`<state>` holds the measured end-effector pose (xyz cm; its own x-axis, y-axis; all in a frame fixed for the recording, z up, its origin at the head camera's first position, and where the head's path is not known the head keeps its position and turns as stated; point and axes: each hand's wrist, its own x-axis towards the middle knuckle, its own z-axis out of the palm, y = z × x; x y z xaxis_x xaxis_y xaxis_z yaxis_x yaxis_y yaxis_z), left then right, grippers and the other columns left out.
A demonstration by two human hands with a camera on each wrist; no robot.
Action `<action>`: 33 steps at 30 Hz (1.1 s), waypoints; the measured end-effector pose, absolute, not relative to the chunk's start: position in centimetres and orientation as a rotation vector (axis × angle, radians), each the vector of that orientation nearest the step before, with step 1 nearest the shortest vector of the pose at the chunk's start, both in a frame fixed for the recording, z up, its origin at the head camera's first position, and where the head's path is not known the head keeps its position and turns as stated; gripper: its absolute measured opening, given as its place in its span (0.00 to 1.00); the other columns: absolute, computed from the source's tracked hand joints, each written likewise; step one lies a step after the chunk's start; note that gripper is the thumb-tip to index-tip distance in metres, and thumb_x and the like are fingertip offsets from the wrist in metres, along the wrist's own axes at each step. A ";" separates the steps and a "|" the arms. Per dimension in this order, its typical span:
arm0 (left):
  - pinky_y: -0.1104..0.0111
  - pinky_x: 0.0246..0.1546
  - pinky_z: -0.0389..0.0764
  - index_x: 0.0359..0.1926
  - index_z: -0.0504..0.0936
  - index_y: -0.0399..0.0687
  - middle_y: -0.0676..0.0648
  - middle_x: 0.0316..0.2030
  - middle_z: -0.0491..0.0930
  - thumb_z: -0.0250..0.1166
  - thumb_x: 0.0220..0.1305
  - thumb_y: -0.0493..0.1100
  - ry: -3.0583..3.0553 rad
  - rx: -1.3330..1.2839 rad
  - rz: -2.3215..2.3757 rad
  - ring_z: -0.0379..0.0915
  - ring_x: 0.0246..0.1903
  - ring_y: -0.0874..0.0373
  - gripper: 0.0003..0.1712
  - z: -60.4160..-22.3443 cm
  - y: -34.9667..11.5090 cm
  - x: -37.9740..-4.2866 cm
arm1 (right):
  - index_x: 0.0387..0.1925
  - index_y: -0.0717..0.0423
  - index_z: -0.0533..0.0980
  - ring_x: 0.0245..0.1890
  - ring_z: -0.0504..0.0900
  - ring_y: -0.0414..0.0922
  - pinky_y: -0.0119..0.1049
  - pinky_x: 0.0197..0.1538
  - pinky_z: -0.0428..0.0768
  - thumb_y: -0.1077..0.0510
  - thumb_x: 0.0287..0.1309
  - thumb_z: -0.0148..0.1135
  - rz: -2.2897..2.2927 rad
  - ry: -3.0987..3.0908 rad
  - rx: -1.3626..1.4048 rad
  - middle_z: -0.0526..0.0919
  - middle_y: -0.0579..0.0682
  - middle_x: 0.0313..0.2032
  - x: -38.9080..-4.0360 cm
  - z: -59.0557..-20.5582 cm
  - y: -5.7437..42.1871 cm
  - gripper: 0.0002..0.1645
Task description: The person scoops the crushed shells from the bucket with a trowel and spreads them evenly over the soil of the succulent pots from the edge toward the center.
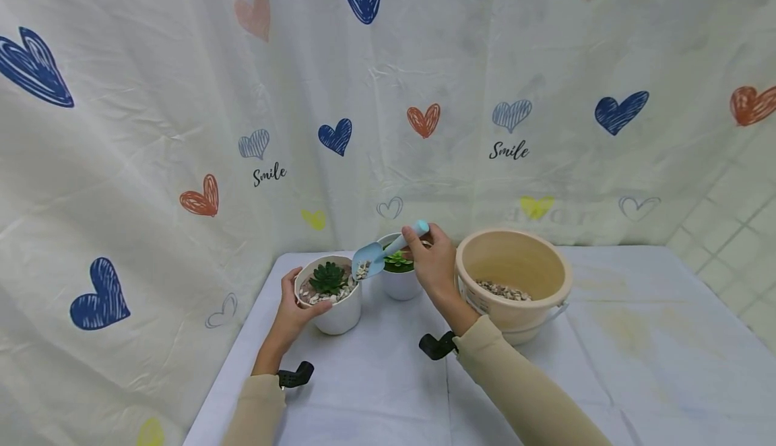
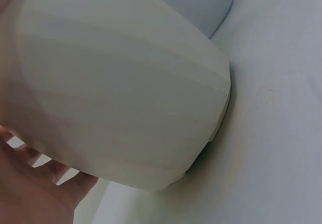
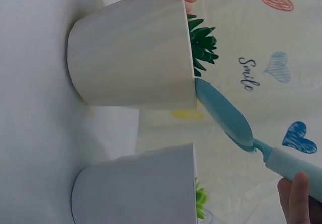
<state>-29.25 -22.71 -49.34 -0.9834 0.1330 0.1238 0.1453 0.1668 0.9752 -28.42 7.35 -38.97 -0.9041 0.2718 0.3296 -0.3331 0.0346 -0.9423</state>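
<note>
My left hand [image 1: 292, 308] grips a white pot [image 1: 338, 316] by its side and rim, the thumb lying over the near edge. In the pot a dark green succulent [image 1: 328, 277] stands among pale pebbles [image 1: 315, 296]. My right hand [image 1: 435, 261] holds a light blue scoop [image 1: 371, 257] by its handle, tilted down to the left. Some small stones [image 1: 363, 270] lie in the scoop's blade, and its tip is right at the pot's right rim. The right wrist view shows the scoop's blade [image 3: 226, 114] from below, against the rim.
Behind the scoop stands a second white pot [image 1: 401, 287] with a bright green plant [image 1: 397, 261]. To the right is a beige bucket [image 1: 514, 318] with a wire handle and gravel [image 1: 503, 290] at its bottom. A heart-printed sheet [image 1: 461, 183] hangs behind the cloth-covered table [image 1: 655, 365].
</note>
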 end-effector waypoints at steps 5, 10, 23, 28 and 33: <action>0.76 0.57 0.75 0.80 0.45 0.60 0.46 0.77 0.53 0.76 0.59 0.41 -2.384 -0.287 -2.019 0.55 0.75 0.45 0.59 -49.2 -23.1 -29.3 | 0.43 0.60 0.79 0.38 0.91 0.55 0.41 0.41 0.89 0.48 0.67 0.67 1.907 -1.887 0.091 0.85 0.60 0.40 -28.3 -39.0 7.1 0.18; 0.76 0.59 0.74 0.81 0.46 0.62 0.46 0.78 0.52 0.75 0.60 0.41 -2.389 -0.290 -2.023 0.54 0.76 0.46 0.58 -49.3 -23.5 -29.5 | 0.43 0.61 0.79 0.39 0.90 0.58 0.50 0.43 0.88 0.50 0.68 0.66 1.887 -1.884 0.143 0.85 0.61 0.39 -28.1 -38.8 7.0 0.17; 0.81 0.55 0.73 0.80 0.47 0.56 0.46 0.79 0.54 0.71 0.63 0.37 -2.279 -0.356 -2.142 0.52 0.76 0.48 0.54 -50.1 -24.1 -29.9 | 0.42 0.62 0.79 0.37 0.89 0.61 0.51 0.42 0.88 0.53 0.67 0.67 1.869 -1.861 0.216 0.84 0.62 0.37 -28.0 -38.8 6.6 0.15; 0.76 0.62 0.70 0.81 0.48 0.54 0.46 0.79 0.52 0.69 0.66 0.38 -2.285 -0.369 -2.139 0.47 0.79 0.48 0.52 -50.1 -24.2 -30.0 | 0.42 0.61 0.79 0.37 0.89 0.58 0.57 0.43 0.86 0.52 0.67 0.67 1.851 -1.865 0.226 0.86 0.62 0.37 -28.0 -38.9 6.5 0.15; 0.51 0.77 0.55 0.81 0.47 0.55 0.47 0.81 0.49 0.67 0.67 0.38 -2.264 -0.364 -2.153 0.42 0.81 0.48 0.51 -50.1 -24.3 -30.0 | 0.42 0.62 0.79 0.37 0.90 0.58 0.47 0.41 0.88 0.52 0.67 0.67 1.835 -1.869 0.227 0.86 0.63 0.38 -27.8 -38.8 6.4 0.16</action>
<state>-30.03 -24.31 -50.13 -0.9733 0.1690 0.1556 0.1638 0.0359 0.9858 -27.82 6.44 -38.79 -0.8579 0.2273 0.4608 -0.4566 0.0742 -0.8866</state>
